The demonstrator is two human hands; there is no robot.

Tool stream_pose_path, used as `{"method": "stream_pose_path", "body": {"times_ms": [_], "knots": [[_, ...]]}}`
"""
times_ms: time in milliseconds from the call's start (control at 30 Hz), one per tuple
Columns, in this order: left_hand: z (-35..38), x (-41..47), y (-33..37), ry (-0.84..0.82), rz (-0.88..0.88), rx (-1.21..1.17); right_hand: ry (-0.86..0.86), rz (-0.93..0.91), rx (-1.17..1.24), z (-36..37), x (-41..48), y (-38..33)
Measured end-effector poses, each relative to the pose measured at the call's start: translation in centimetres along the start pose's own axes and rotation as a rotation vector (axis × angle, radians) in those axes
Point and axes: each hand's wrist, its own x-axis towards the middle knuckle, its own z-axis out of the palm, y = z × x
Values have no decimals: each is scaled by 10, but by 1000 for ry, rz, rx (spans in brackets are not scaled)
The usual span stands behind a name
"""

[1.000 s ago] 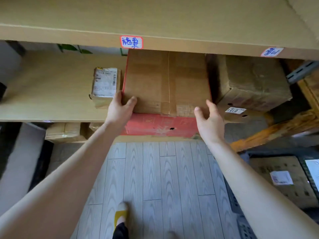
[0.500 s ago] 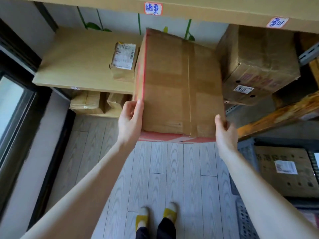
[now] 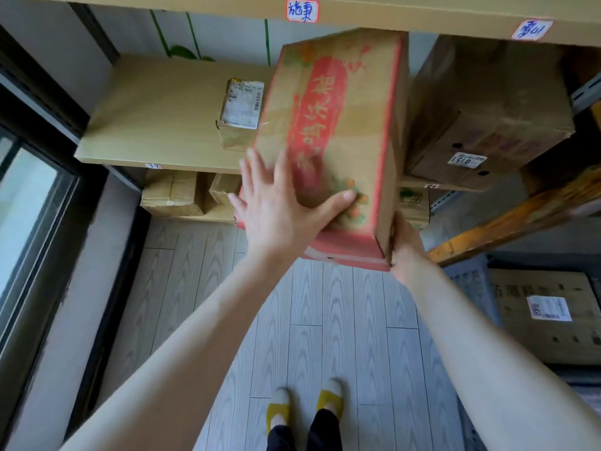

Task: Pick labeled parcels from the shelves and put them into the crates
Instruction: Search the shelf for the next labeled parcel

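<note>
Parcel (image 3: pixel 338 125) was off the shelf (image 3: pixel 162 125) and in the air in the head view, a tall carton with red print, tilted so its printed face looked up at you. Your left hand (image 3: pixel 279 209) lay flat and spread on that face, fingers unclenched, pressing rather than wrapping. Your right hand (image 3: pixel 401 242) sat at the lower right corner, mostly behind the carton's edge; its grip seemed to support the box from that side, though the fingers were hidden. A small labeled parcel (image 3: pixel 242 109) rested on the shelf just left of the carton, and a brown box (image 3: pixel 487 105) sat on its right, close by.

You were in the carry step, I judge: picked, not yet crated. A crate (image 3: pixel 468 288) showed at the lower right, already holding a labeled box (image 3: pixel 546 317). The next move called for a turn to the right and a lowering of the carton, with a firmer hold under its base first, since a flat palm could let it slip.
</note>
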Motion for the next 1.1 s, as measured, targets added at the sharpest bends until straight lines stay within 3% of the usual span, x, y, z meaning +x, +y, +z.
{"method": "stream_pose_path", "body": {"times_ms": [133, 233, 400, 500, 733, 900, 1000, 1100], "knots": [[6, 18, -8, -110, -259, 77, -68, -16, 153, 9, -20, -36], [6, 26, -22, -100, -339, -45, -59, -46, 158, 9, -30, -43], [0, 24, -41, 12, -133, -200, -135, -270, 179, 6, -43, -53], [-10, 22, -37, 62, -116, -417, -186, -342, 103, -6, -42, -58], [-9, 5, -5, -114, -27, -651, -148, -179, 160, -26, -29, -51], [8, 8, -8, -46, 83, -644, -40, -226, 34, -46, -22, -67], [24, 32, -32, 38, -150, -510, -57, -267, -47, -49, -18, -70], [35, 51, -61, -135, -519, -407, -80, -287, -75, -49, -16, -68]]}}
